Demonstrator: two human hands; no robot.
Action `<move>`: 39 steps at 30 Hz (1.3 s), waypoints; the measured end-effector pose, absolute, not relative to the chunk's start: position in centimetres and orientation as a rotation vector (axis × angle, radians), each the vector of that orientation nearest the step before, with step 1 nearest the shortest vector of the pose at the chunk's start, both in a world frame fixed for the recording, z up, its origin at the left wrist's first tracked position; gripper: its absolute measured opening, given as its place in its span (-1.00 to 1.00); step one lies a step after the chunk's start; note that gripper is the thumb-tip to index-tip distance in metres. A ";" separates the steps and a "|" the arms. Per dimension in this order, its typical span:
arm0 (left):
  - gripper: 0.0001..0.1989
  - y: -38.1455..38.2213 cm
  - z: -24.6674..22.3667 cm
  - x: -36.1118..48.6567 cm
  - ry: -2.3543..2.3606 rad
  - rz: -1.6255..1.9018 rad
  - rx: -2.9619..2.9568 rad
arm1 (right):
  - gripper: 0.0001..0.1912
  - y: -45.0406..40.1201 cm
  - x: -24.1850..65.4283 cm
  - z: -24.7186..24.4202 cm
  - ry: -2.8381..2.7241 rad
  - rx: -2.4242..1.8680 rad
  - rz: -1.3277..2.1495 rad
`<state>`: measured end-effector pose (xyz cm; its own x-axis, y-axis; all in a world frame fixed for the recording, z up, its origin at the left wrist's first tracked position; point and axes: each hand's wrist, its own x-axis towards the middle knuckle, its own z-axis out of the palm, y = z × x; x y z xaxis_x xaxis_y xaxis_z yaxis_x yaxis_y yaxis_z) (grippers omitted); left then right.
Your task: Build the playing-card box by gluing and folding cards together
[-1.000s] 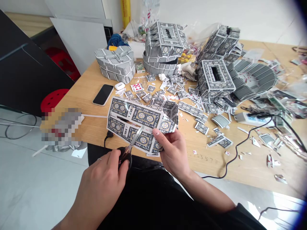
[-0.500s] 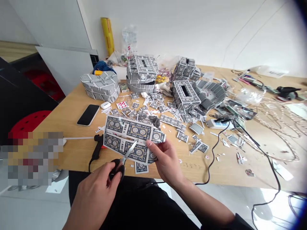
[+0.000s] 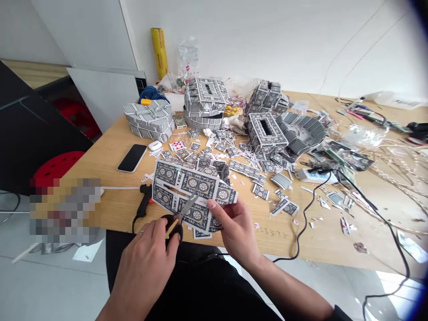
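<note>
My left hand (image 3: 145, 258) is wrapped round the black handles of a pair of scissors (image 3: 187, 206), its fingers and thumb in the loops. The metal blades lie over the slit in a sheet of joined playing cards (image 3: 197, 183), backs up, patterned in blue and tan. At its right end the sheet is pinched by my right hand (image 3: 239, 227), thumb on top and fingers beneath. The slit runs lengthwise between two rows of cards, widest toward the left. Under the sheet's lower edge another card (image 3: 202, 234) shows on the table.
Behind the sheet lie many card scraps (image 3: 245, 168) and an open card-built box (image 3: 222, 169). Several card-covered boxes (image 3: 207, 100) stand farther back. A black glue gun (image 3: 144, 200), a phone (image 3: 133, 158) and a power strip (image 3: 316, 175) with a trailing black cable lie around the hands.
The scissors' handles have spread apart and their blades have opened a little over the slit. The whole scene has shifted right as the head view turned slightly left.
</note>
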<state>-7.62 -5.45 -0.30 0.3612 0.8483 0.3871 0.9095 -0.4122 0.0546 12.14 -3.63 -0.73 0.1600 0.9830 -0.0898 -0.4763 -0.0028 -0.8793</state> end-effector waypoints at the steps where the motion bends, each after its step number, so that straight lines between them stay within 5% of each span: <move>1: -0.90 -5.4 -0.3 -7.6 -1.598 -0.534 -2.456 | -0.70 -3.6 12.1 -0.7 -0.691 -0.954 1.308; 16: -0.79 -5.4 -0.7 -7.7 -1.641 -0.464 -2.556 | -0.68 -3.7 12.1 -1.5 -0.632 -0.979 1.337; 25: -0.78 -3.3 0.2 -10.5 -2.101 -0.658 -2.492 | -0.67 -2.9 14.3 -1.7 -0.572 -1.026 1.323; 32: -0.77 4.4 0.6 -14.6 -2.342 -0.453 -2.359 | -0.69 -1.2 19.2 -1.2 -0.462 -1.126 1.210; 39: -0.60 13.8 0.0 -16.2 -2.008 -0.315 -2.469 | -0.81 0.5 25.0 -1.1 -0.471 -1.103 1.026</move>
